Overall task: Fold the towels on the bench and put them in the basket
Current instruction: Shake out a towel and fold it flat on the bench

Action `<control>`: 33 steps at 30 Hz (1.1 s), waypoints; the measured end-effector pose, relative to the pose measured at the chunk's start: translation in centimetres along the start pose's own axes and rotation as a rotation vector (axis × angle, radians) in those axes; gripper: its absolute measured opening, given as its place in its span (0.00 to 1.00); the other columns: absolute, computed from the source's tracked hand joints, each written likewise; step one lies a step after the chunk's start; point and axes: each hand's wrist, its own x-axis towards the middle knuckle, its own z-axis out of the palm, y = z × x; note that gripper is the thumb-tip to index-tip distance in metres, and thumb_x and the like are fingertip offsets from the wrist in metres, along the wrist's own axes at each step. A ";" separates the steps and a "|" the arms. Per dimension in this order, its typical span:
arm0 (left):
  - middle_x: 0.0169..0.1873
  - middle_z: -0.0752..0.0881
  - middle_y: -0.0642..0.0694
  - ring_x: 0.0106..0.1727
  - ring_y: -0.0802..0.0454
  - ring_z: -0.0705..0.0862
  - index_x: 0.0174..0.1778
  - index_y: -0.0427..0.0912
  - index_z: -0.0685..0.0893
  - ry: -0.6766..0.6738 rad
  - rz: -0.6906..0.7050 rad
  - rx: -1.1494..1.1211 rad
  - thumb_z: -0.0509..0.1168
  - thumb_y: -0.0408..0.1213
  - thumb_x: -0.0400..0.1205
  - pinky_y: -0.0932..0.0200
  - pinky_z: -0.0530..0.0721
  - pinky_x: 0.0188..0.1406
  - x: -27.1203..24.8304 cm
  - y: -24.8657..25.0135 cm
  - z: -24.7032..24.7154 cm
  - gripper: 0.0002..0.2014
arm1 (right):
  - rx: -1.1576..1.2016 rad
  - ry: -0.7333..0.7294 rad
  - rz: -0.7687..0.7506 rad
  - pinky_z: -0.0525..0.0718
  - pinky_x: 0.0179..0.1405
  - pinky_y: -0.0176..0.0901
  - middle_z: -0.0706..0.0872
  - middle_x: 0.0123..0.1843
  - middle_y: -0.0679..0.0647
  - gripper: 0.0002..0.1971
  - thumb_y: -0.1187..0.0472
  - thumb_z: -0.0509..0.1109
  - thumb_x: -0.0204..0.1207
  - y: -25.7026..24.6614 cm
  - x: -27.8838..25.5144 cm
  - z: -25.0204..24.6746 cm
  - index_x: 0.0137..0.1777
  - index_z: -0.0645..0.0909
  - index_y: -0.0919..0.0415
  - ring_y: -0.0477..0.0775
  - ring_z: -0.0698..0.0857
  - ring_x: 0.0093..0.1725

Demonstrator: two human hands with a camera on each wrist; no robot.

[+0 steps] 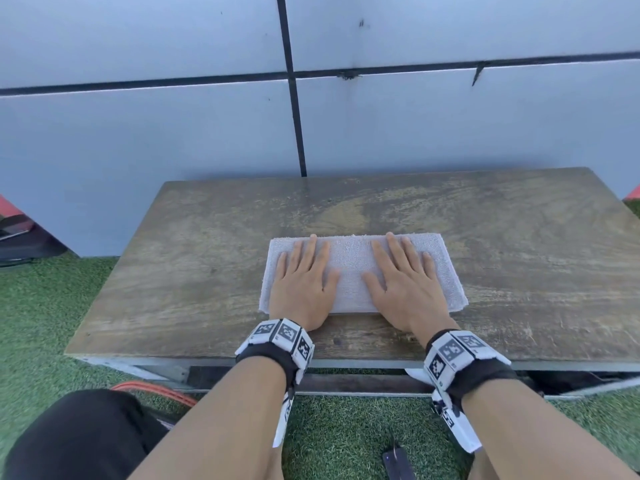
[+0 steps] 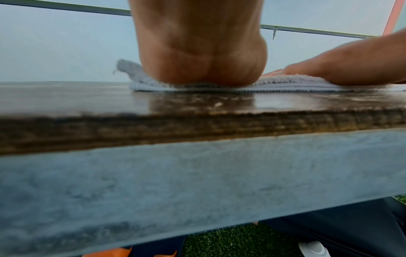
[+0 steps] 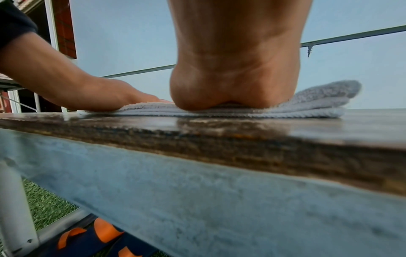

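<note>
A white towel (image 1: 351, 268) lies folded into a long rectangle on the wooden bench (image 1: 519, 254), near its front edge. My left hand (image 1: 303, 275) presses flat on the towel's left half, fingers straight and spread. My right hand (image 1: 403, 275) presses flat on the right half the same way. In the left wrist view the heel of the left hand (image 2: 202, 69) sits on the towel (image 2: 285, 85), whose layers show at the edge. The right wrist view shows the heel of the right hand (image 3: 235, 90) on the towel (image 3: 318, 104). No basket shows clearly.
A pale panelled wall (image 1: 173, 133) rises behind the bench. Green artificial turf (image 1: 45, 306) surrounds it. An orange curved rim (image 1: 156, 389) peeks out by my knee under the bench's front left. Dark and red objects (image 1: 17, 230) sit at the far left.
</note>
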 end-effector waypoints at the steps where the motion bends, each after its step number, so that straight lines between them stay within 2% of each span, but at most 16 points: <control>1: 0.88 0.43 0.53 0.88 0.52 0.39 0.89 0.54 0.45 -0.001 -0.006 -0.002 0.38 0.57 0.89 0.48 0.37 0.87 -0.1 -0.3 -0.1 0.30 | -0.007 0.000 0.005 0.36 0.86 0.58 0.37 0.90 0.46 0.35 0.35 0.40 0.84 0.2 0.0 0.0 0.89 0.40 0.44 0.49 0.35 0.88; 8: 0.88 0.41 0.52 0.88 0.54 0.38 0.89 0.53 0.43 -0.016 -0.018 -0.006 0.37 0.56 0.90 0.50 0.35 0.86 -0.2 -0.7 -0.5 0.30 | -0.030 -0.001 0.059 0.37 0.87 0.55 0.36 0.90 0.46 0.36 0.34 0.38 0.84 2.0 -0.4 -0.4 0.89 0.38 0.46 0.48 0.35 0.88; 16: 0.88 0.41 0.50 0.88 0.53 0.38 0.89 0.52 0.43 -0.028 -0.039 -0.004 0.38 0.57 0.90 0.50 0.36 0.87 -0.3 -0.7 -0.7 0.31 | -0.027 0.024 0.124 0.43 0.87 0.59 0.37 0.90 0.45 0.35 0.36 0.38 0.85 3.8 -0.9 -0.6 0.89 0.40 0.49 0.47 0.35 0.88; 21: 0.88 0.39 0.48 0.88 0.52 0.37 0.89 0.51 0.42 -0.054 -0.088 0.017 0.38 0.60 0.88 0.50 0.37 0.87 -0.5 -0.5 -1.0 0.33 | 0.010 -0.028 0.159 0.41 0.87 0.60 0.35 0.89 0.46 0.34 0.38 0.36 0.86 4.1 -0.9 -0.9 0.89 0.37 0.48 0.51 0.35 0.88; 24: 0.88 0.40 0.48 0.88 0.51 0.38 0.89 0.50 0.42 -0.062 -0.119 0.017 0.40 0.61 0.88 0.49 0.37 0.87 -0.5 -0.2 -1.2 0.34 | -0.011 -0.092 0.183 0.39 0.86 0.62 0.34 0.90 0.51 0.33 0.40 0.37 0.87 3.5 -0.8 -1.6 0.88 0.37 0.50 0.54 0.33 0.88; 25: 0.88 0.41 0.48 0.88 0.50 0.39 0.89 0.50 0.43 -0.062 -0.131 0.018 0.40 0.61 0.88 0.49 0.38 0.87 -0.7 -0.1 -1.2 0.35 | -0.042 -0.083 0.180 0.41 0.85 0.63 0.37 0.90 0.55 0.33 0.41 0.39 0.88 3.1 -0.9 -1.8 0.89 0.40 0.52 0.57 0.35 0.88; 26: 0.88 0.42 0.47 0.88 0.49 0.39 0.89 0.50 0.43 -0.064 -0.144 0.022 0.40 0.61 0.88 0.48 0.38 0.87 -0.8 0.1 -1.3 0.35 | -0.088 -0.036 0.160 0.47 0.85 0.63 0.45 0.89 0.61 0.32 0.43 0.42 0.88 2.7 -1.2 -2.2 0.88 0.47 0.56 0.61 0.42 0.88; 27: 0.88 0.42 0.46 0.88 0.49 0.40 0.89 0.49 0.44 -0.068 -0.156 0.028 0.41 0.62 0.88 0.47 0.39 0.87 -1.0 0.2 -1.3 0.35 | -0.135 0.050 0.118 0.58 0.82 0.61 0.57 0.85 0.66 0.29 0.46 0.47 0.87 2.2 -1.7 -2.5 0.84 0.58 0.59 0.65 0.54 0.85; 28: 0.88 0.43 0.46 0.88 0.48 0.41 0.89 0.49 0.44 -0.070 -0.167 0.037 0.41 0.62 0.87 0.47 0.40 0.87 -1.1 0.3 -1.5 0.36 | -0.167 0.148 0.056 0.70 0.74 0.58 0.69 0.75 0.65 0.24 0.49 0.52 0.85 1.6 -2.2 -2.8 0.76 0.69 0.60 0.65 0.68 0.75; 29: 0.88 0.45 0.45 0.89 0.47 0.42 0.89 0.48 0.46 -0.072 -0.178 0.047 0.41 0.63 0.87 0.46 0.41 0.87 -1.2 0.4 -1.6 0.36 | -0.171 0.242 -0.024 0.77 0.62 0.53 0.76 0.63 0.60 0.18 0.51 0.55 0.83 1.0 -2.8 -2.8 0.66 0.74 0.60 0.61 0.74 0.62; 31: 0.88 0.50 0.42 0.88 0.44 0.48 0.88 0.47 0.50 -0.063 -0.203 0.062 0.43 0.63 0.86 0.44 0.48 0.86 -1.4 0.7 -2.0 0.37 | -0.094 0.240 -0.138 0.78 0.46 0.46 0.78 0.47 0.51 0.09 0.53 0.55 0.84 -0.2 -4.0 -2.8 0.52 0.73 0.56 0.54 0.76 0.47; 33: 0.84 0.61 0.38 0.84 0.40 0.58 0.86 0.43 0.58 -0.047 -0.237 0.109 0.46 0.63 0.86 0.42 0.60 0.81 -1.7 1.4 -2.7 0.36 | -0.005 0.152 -0.169 0.78 0.38 0.44 0.78 0.42 0.49 0.08 0.52 0.54 0.86 -0.9 -4.8 -2.3 0.49 0.70 0.54 0.51 0.76 0.42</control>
